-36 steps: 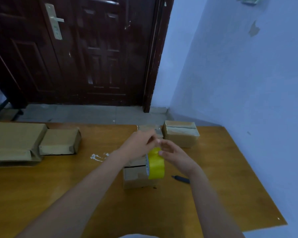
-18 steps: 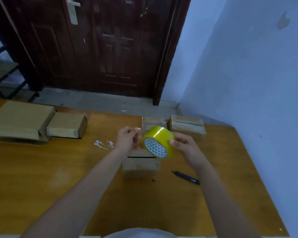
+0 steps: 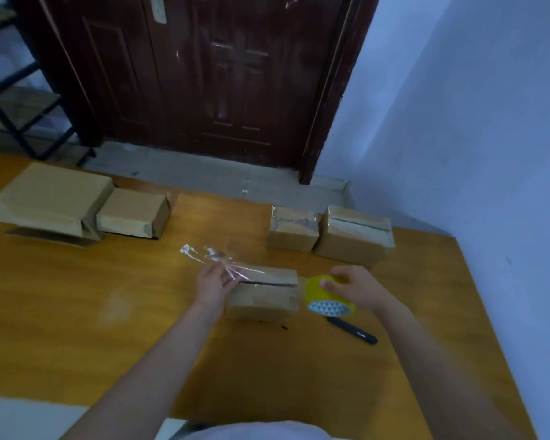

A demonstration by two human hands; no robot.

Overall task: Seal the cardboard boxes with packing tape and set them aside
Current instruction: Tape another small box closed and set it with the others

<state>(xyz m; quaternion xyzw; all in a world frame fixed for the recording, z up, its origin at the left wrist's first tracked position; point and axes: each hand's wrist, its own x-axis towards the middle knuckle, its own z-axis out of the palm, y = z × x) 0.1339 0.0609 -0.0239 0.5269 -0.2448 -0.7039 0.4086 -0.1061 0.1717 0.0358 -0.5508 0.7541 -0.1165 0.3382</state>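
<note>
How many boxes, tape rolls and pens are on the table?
Cardboard boxes: 5
Yellow tape roll: 1, held by the right hand
Black pen: 1
Total: 7

Plain room, likely a home or small back room used for packing. Orange wooden table [image 3: 77, 312] stands against a bare bluish wall [image 3: 473, 122]. Beyond the table: dark panelled wooden door [image 3: 229, 74], grey tiled floor [image 3: 204, 173], black metal rack [image 3: 16, 100] left of the door. Small cardboard boxes [image 3: 353, 236] sit on the table's far edge.
</note>
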